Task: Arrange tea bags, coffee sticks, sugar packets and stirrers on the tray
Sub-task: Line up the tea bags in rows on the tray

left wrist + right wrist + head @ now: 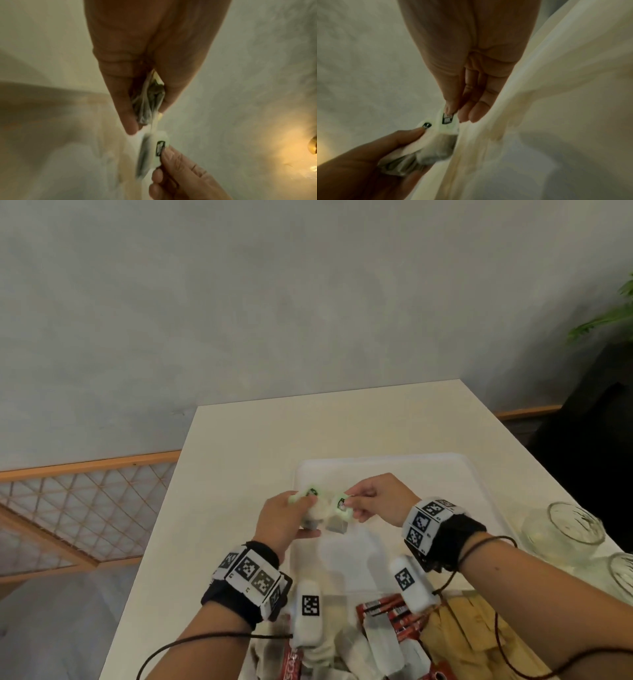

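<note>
Broadly, the white counter [239,446] carries a white tray [472,484], bare in its visible part, beside two glass jars [565,525]. Above it the left hand [284,518] grips bunched tea bags [313,513] while the right hand [376,501] pinches one tag [342,503], probably separating them; coffee sticks [387,607] wait nearer.

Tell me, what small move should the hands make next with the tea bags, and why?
Probably the right hand should pull its tea bag free and lay it on the white tray. The left hand holds a bunch of tea bags, the right pinches one tag, and both are above the tray.
</note>
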Demonstrator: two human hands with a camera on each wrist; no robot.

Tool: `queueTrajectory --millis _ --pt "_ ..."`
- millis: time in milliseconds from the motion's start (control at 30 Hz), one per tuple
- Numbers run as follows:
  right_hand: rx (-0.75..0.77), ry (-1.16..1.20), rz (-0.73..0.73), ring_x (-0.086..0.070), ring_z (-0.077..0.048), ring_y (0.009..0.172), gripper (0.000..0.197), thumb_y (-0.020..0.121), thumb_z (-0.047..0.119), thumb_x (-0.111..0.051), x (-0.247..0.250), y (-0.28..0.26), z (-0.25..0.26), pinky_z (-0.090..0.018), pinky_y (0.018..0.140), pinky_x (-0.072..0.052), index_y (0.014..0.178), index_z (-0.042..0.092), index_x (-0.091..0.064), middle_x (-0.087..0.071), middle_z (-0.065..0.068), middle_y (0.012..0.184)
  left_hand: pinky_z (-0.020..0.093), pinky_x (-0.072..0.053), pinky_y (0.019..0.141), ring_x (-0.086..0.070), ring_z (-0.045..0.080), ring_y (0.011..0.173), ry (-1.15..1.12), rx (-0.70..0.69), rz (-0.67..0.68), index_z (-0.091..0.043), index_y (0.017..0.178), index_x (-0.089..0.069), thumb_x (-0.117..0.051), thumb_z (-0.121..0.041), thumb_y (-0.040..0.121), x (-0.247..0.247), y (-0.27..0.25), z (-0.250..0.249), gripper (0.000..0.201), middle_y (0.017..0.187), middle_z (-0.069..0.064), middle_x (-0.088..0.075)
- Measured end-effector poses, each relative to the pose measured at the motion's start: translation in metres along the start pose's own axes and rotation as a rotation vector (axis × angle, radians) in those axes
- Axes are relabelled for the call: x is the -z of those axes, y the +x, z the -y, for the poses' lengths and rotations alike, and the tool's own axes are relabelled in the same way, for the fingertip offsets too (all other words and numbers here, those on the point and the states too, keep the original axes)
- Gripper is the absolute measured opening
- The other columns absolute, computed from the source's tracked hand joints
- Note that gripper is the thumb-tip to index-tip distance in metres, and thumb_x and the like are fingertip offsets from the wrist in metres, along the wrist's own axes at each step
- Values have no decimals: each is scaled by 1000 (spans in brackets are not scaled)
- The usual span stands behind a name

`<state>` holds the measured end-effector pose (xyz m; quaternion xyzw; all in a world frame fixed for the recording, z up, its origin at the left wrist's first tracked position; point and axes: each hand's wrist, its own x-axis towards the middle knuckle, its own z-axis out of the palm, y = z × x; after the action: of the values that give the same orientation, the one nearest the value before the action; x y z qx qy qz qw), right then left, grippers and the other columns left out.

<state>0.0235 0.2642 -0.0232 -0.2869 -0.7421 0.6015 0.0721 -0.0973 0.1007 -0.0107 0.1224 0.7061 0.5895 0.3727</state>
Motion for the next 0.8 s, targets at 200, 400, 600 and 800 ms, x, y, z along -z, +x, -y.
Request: queueTrajectory --millis 200,400,600,800 --pt "-21 -336 -21 -60 -9 57 10 88 16 -70 -6 65 -8 -22 65 -55 96 14 -76 -70 0 72 41 -62 63 -69 27 70 90 -59 -167 -8 91 -66 -64 -16 92 23 46 -3 8 85 13 -69" --pt "136 -391 -76 -58 -1 71 11 87 20 -71 -22 114 7 -18 74 -47 95 19 -78 -69 9 80 48 -62 71 -70 27 78 90 -30 -152 -5 94 -69 -66 -17 91 33 82 -10 13 90 14 -70" --pt "220 -465 -94 -60 -4 81 12 89 21 -67 -32 151 26 -19 77 -45 95 22 -77 -73 7 93 38 -62 64 -66 24 83 35 16 -113 -6 91 -70 -68 -16 90 42 91 -8 10 92 12 -67" --pt "195 -527 -81 -58 -6 82 14 89 20 -66 -35 161 27 -17 76 -39 98 19 -77 -72 4 97 28 -57 59 -66 22 84 -34 35 -33 -4 100 -69 -68 -17 91 46 88 -5 16 97 13 -68"
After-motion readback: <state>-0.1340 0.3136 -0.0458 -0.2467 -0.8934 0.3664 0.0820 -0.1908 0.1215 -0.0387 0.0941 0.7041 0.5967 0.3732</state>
